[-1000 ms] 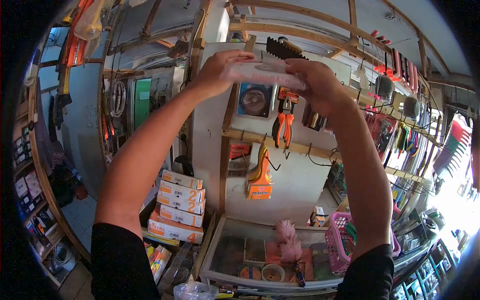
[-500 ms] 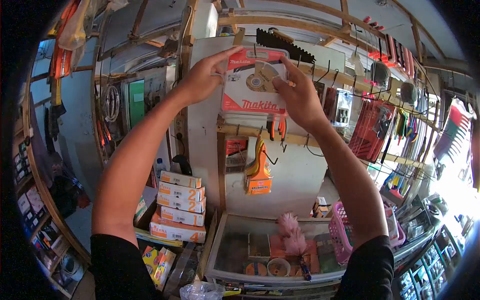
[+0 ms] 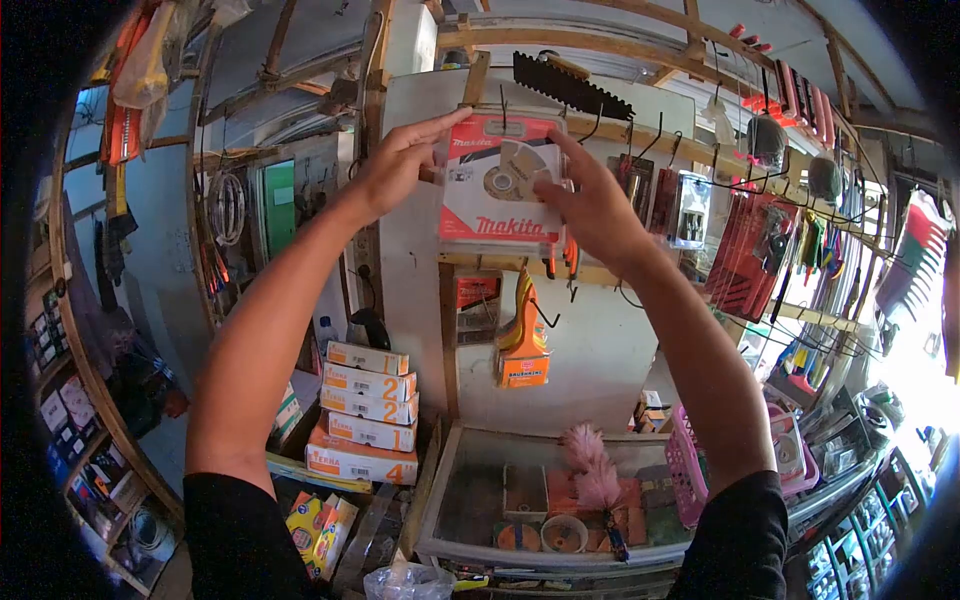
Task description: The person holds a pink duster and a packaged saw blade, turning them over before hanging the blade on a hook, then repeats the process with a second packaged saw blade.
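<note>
A red and white Makita saw blade pack (image 3: 468,205) in clear plastic is held upright, high against the wall. A wire hook (image 3: 504,100) shows right at the slot in its top edge. My left hand (image 3: 393,168) grips the upper left side, index finger stretched along the top corner. On the opposite side, my right hand (image 3: 600,208) pinches the edge, thumb across the front and index finger near the top corner. Orange-handled tools (image 3: 571,255) show partly behind the pack's lower right. Below hangs an orange packaged brush (image 3: 524,345).
A glass display case (image 3: 470,490) stands below, with a pink basket (image 3: 683,465) at its right. Stacked white and orange boxes (image 3: 368,410) are at lower left. Bare hooks and a black toothed saw (image 3: 570,88) line the upper wall; hanging red packs (image 3: 750,255) are at right.
The pack has shifted slightly left and down in view, with both hands still on it. Its top slot now sits closer below the hook. The view has moved slightly.
</note>
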{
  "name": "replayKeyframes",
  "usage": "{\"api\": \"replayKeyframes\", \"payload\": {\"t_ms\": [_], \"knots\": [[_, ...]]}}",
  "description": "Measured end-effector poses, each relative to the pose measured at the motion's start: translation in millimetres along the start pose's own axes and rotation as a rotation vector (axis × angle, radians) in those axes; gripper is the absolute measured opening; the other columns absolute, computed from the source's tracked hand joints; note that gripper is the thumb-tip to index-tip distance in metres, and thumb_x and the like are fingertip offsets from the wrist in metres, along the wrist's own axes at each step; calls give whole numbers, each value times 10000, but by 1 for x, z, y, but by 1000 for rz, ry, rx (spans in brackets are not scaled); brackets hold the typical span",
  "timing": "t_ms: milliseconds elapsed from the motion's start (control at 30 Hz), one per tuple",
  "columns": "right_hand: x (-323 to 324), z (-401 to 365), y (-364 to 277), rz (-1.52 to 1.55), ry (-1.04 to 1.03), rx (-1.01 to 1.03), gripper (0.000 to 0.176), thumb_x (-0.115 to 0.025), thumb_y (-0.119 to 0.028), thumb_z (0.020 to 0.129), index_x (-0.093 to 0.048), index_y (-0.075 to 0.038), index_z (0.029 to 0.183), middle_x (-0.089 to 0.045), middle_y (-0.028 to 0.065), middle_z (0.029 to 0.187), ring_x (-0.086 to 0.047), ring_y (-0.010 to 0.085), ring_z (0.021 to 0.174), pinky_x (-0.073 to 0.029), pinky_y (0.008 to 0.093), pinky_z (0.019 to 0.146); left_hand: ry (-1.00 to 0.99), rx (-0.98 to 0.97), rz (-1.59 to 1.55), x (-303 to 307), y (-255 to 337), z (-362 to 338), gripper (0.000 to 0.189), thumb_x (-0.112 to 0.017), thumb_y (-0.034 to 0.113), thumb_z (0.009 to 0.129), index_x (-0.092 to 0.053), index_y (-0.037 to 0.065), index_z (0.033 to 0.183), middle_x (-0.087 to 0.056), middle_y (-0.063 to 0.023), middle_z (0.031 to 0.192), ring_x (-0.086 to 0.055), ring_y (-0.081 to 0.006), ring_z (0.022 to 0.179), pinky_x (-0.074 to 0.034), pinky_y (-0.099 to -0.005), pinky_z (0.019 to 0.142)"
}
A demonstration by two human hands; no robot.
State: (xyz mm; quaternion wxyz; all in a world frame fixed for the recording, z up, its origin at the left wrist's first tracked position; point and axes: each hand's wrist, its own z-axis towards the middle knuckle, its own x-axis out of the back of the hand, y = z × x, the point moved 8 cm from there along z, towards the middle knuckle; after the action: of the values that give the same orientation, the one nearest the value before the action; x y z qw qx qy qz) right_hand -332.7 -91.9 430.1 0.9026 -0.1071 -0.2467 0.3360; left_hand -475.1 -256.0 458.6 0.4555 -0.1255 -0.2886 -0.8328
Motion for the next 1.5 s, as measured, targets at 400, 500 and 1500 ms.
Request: {"api": "replayKeyframes", "payload": {"t_ms": [400, 500, 1500], "knots": [[-26, -24, -14, -1155, 150, 416, 1031, -777, -320, 860, -142, -19, 1615, -149, 254, 1655, -186, 411, 1540, -286, 486, 1223, 324, -339, 1161, -54, 1, -33, 1021, -769, 434, 851, -182, 209, 1655, -86, -194, 1710, -154, -378, 1563, -207, -585, 1215], [-29, -16, 2, -1120, 66, 427, 1143, -825, -438, 798, -148, -24, 1622, -124, 185, 1693, -121, 350, 1573, -192, 466, 1268, 258, -272, 1229, -67, -10, -25, 1016, -694, 584, 875, -205, 131, 1641, -67, -118, 1724, -129, -300, 1579, -161, -559, 1243], [-75, 67, 123, -1656, 44, 274, 746, -622, -335, 959, -307, -73, 1583, -363, 251, 1590, -289, 351, 1524, -65, 601, 1254, 202, -225, 1069, -66, -151, 43, 971, -760, 400, 874, -228, 72, 1617, -102, -242, 1686, -108, -400, 1568, -218, -475, 1267]]}}
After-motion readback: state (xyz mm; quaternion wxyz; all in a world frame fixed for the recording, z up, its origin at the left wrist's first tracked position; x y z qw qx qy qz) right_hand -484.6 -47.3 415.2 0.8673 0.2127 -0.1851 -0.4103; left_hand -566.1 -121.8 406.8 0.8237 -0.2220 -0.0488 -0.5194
